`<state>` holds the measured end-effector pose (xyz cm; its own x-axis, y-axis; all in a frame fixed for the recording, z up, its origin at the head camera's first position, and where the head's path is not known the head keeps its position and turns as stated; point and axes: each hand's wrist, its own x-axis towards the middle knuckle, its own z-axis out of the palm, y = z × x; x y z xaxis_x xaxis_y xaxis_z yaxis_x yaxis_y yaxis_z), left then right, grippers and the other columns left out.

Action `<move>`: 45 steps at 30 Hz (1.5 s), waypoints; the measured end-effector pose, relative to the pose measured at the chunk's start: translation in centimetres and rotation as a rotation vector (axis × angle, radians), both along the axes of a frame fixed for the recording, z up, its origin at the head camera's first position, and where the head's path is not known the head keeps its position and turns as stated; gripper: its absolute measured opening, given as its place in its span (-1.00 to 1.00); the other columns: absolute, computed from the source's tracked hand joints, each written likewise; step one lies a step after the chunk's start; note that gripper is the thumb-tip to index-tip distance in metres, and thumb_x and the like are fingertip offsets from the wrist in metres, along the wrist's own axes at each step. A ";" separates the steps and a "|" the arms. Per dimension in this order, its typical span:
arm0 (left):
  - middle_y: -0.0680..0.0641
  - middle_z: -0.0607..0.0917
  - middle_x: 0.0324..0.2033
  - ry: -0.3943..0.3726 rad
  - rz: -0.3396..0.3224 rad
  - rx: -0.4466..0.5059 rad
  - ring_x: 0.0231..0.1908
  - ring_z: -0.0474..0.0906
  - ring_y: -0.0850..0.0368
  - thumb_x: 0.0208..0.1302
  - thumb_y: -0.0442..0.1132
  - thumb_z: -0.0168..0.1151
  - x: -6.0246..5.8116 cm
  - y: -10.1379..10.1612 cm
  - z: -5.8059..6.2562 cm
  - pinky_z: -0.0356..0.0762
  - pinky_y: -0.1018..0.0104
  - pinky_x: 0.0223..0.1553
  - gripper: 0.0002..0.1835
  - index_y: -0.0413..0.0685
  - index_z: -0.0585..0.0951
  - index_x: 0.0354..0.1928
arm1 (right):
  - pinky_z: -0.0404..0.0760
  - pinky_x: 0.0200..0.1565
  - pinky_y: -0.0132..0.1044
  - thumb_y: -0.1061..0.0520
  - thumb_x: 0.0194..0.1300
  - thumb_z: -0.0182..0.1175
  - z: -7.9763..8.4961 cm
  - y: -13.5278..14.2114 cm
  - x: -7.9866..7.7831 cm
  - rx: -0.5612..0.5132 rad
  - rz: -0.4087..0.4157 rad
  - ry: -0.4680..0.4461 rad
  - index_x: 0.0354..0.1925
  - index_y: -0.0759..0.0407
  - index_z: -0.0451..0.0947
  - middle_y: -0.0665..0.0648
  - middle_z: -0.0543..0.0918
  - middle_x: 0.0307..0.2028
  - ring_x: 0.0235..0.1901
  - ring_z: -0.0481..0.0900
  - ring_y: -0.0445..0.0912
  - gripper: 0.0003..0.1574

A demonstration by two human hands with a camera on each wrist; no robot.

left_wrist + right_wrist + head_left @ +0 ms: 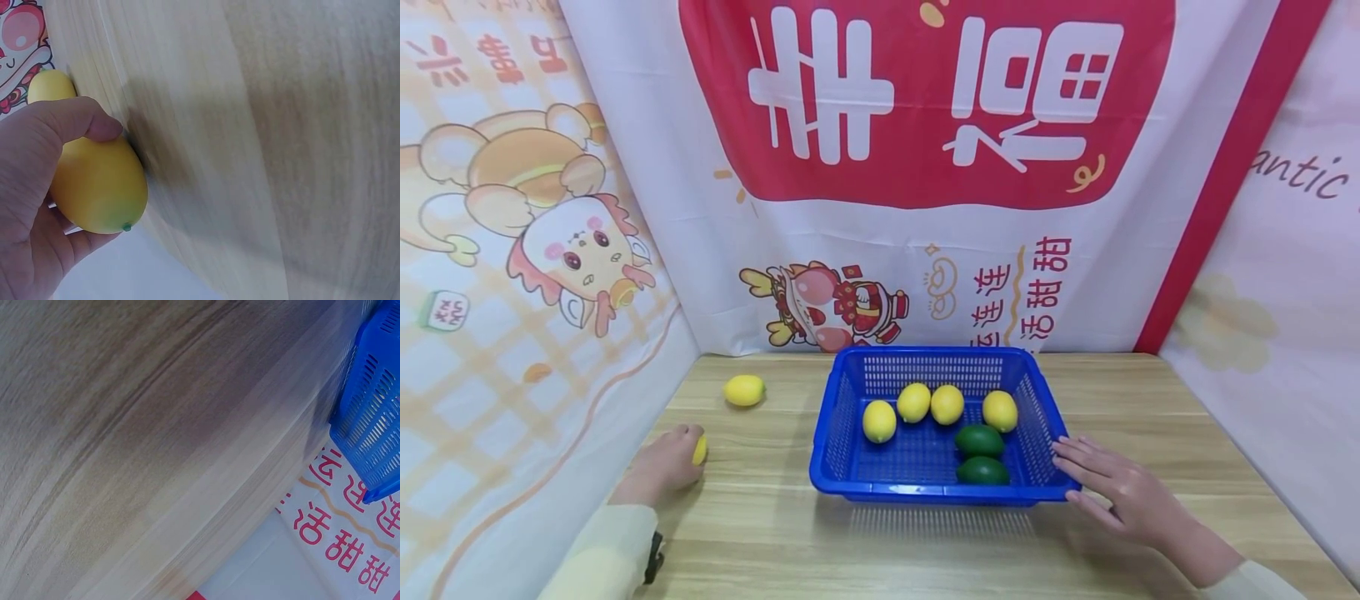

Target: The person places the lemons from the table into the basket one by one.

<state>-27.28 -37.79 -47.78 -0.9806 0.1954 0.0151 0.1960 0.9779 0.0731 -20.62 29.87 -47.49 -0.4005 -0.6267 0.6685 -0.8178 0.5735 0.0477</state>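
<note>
My left hand point(672, 460) is at the left of the table and grips a yellow lemon point(103, 184), thumb over one side and fingers beneath. In the head view the hand hides most of this lemon. Farther back lies another lemon point(745, 390) on the wood. A blue plastic basket point(925, 490) stands in the middle with several lemons point(947, 405) and two dark green oval fruits point(982, 471) inside. At its right side, my right hand point(1116, 487) touches the rim with extended fingers. The right wrist view shows the basket's perforated wall point(375, 419) but not the hand.
The wood-grain table point(760, 533) is bounded by a printed cloth point(775, 275) at the back and cloth walls at the left point(512, 467) and right point(1262, 350). The basket's back rim stands close to the back cloth.
</note>
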 end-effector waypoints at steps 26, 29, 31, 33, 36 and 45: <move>-0.42 0.55 -0.13 0.523 -0.292 -0.008 -0.19 0.54 -0.35 -0.26 -0.44 0.51 -0.8 0.2 -0.6 0.55 -0.19 -0.16 -0.30 -0.47 0.47 0.05 | 0.15 0.32 -0.45 -0.25 0.45 -0.01 -0.1 0.0 0.0 -0.004 -0.004 -0.007 0.10 0.20 0.62 0.14 0.60 0.14 0.12 0.56 0.10 -0.36; -0.42 0.55 -0.13 0.577 -0.333 -0.020 -0.18 0.54 -0.35 -0.34 -0.52 0.47 -1.0 0.4 -0.1 0.56 -0.18 -0.16 -0.29 -0.47 0.47 0.04 | 0.15 0.32 -0.45 -0.25 0.45 -0.02 -0.1 0.0 0.0 -0.006 -0.003 -0.005 0.10 0.20 0.62 0.14 0.60 0.14 0.12 0.55 0.09 -0.36; -0.43 0.56 -0.13 0.611 -0.360 -0.016 -0.16 0.53 -0.37 -0.36 -0.55 0.41 -1.2 0.6 0.2 0.55 -0.20 -0.16 -0.30 -0.46 0.49 0.04 | 0.15 0.32 -0.44 -0.24 0.46 -0.02 -0.1 0.0 0.0 -0.008 0.000 -0.004 0.10 0.21 0.62 0.14 0.60 0.14 0.13 0.55 0.08 -0.36; -0.44 0.56 -0.13 0.643 -0.389 -0.013 -0.15 0.53 -0.38 -0.34 -0.57 0.32 -1.4 0.8 0.5 0.54 -0.21 -0.15 -0.33 -0.47 0.50 0.04 | 0.16 0.32 -0.43 -0.24 0.46 -0.02 0.0 -0.1 0.0 -0.009 0.001 -0.004 0.10 0.22 0.62 0.14 0.60 0.14 0.14 0.54 0.06 -0.36; -0.46 0.57 -0.13 0.687 -0.436 -0.014 -0.15 0.53 -0.39 -0.26 -0.57 0.17 -1.7 1.0 0.8 0.54 -0.21 -0.14 -0.40 -0.47 0.52 0.03 | 0.15 0.33 -0.43 -0.23 0.46 -0.02 0.1 -0.1 0.1 -0.008 0.001 -0.008 0.10 0.22 0.62 0.15 0.60 0.14 0.15 0.53 0.04 -0.36; -0.48 0.56 -0.12 0.767 -0.525 -0.061 -0.15 0.51 -0.42 -0.23 -0.54 0.09 -2.2 1.5 1.7 0.52 -0.25 -0.11 -0.42 -0.48 0.51 0.03 | 0.14 0.32 -0.45 -0.23 0.45 0.00 0.1 -0.1 0.1 -0.006 -0.005 -0.017 0.11 0.21 0.62 0.14 0.59 0.16 0.16 0.53 0.05 -0.37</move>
<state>-29.49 -36.27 -46.04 -0.4926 0.6331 0.5971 0.5878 0.7480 -0.3082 -20.53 29.79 -47.36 -0.4145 -0.6211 0.6652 -0.8158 0.5776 0.0310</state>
